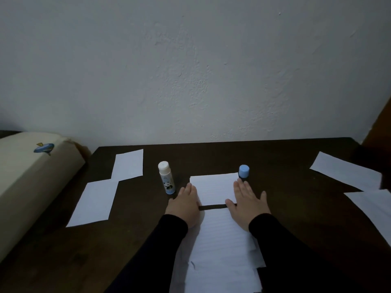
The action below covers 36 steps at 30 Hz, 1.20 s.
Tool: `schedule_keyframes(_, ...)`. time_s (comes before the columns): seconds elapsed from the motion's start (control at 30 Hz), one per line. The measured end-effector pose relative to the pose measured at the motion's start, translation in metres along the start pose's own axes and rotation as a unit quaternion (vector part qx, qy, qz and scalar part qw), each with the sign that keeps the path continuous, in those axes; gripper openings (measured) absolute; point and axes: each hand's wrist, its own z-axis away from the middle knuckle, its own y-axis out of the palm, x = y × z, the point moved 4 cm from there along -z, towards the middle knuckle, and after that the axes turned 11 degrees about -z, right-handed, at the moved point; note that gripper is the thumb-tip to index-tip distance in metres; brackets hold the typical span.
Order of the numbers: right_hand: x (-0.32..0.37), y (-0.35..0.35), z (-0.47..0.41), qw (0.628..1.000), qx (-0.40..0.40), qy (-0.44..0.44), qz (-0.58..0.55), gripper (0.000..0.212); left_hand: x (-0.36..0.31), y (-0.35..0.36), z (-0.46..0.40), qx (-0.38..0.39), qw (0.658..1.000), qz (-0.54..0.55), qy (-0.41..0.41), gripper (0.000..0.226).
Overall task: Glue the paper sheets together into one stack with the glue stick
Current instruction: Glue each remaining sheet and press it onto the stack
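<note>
On the dark table, a small white sheet lies at the middle, and both hands rest flat on it with fingers straight: the left hand on its left edge, the right hand on its right edge, neither one gripping anything. Just left of that sheet stands the glue stick, upright, with a white cap and a panda picture on its label; any writing on it is too small to read. Behind the sheet's right corner stands a second stick with a blue cap. A lined paper stack lies nearer than the sheet, between the black sleeves. Loose sheets lie well left and well right of it
</note>
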Motion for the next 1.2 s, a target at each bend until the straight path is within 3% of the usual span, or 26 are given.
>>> schedule_keyframes(0.13, -0.001, -0.003, 0.008, 1.0, 0.014, 0.005, -0.003, 0.065, 0.006, -0.002, 0.012, 0.01, 1.0, 0.02, 0.005, 0.055)
schedule_keyframes(0.23, -0.002, -0.008, 0.013, 1.0, 0.003, -0.004, -0.023, 0.066, 0.013, -0.015, 0.029, -0.054, 0.994, 0.098, 0.012, 0.048)
schedule_keyframes(0.3, -0.002, -0.013, 0.015, 0.998, -0.033, -0.014, -0.044, 0.063, 0.025, -0.025, 0.039, -0.104, 0.982, 0.153, -0.027, 0.033)
schedule_keyframes(0.4, 0.002, -0.021, 0.014, 0.993, -0.098, -0.041, -0.054, 0.052, 0.048, -0.027, 0.041, -0.113, 0.963, 0.211, -0.121, 0.021)
schedule_keyframes(0.5, 0.006, -0.025, 0.008, 0.987, -0.13, -0.057, -0.072, 0.051, 0.066, -0.021, 0.038, -0.125, 0.933, 0.268, -0.204, 0.019)
schedule_keyframes(0.57, 0.007, -0.024, 0.004, 0.986, -0.138, -0.06, -0.079, 0.051, 0.073, -0.02, 0.035, -0.148, 0.914, 0.299, -0.23, 0.033)
schedule_keyframes(0.63, 0.007, -0.023, -0.001, 0.986, -0.133, -0.064, -0.082, 0.052, 0.074, -0.02, 0.031, -0.17, 0.902, 0.325, -0.229, 0.051)
schedule_keyframes(0.73, 0.006, -0.02, -0.008, 0.988, -0.114, -0.064, -0.079, 0.054, 0.073, -0.021, 0.024, -0.19, 0.886, 0.363, -0.216, 0.061)
schedule_keyframes(1.0, 0.005, -0.017, -0.021, 0.996, -0.074, -0.04, -0.039, 0.069, 0.065, -0.022, 0.006, -0.195, 0.882, 0.39, -0.175, 0.037)
schedule_keyframes(1.2, 0.007, -0.018, -0.021, 0.995, -0.081, -0.043, -0.039, 0.074, 0.066, -0.022, 0.002, -0.192, 0.881, 0.392, -0.179, 0.033)
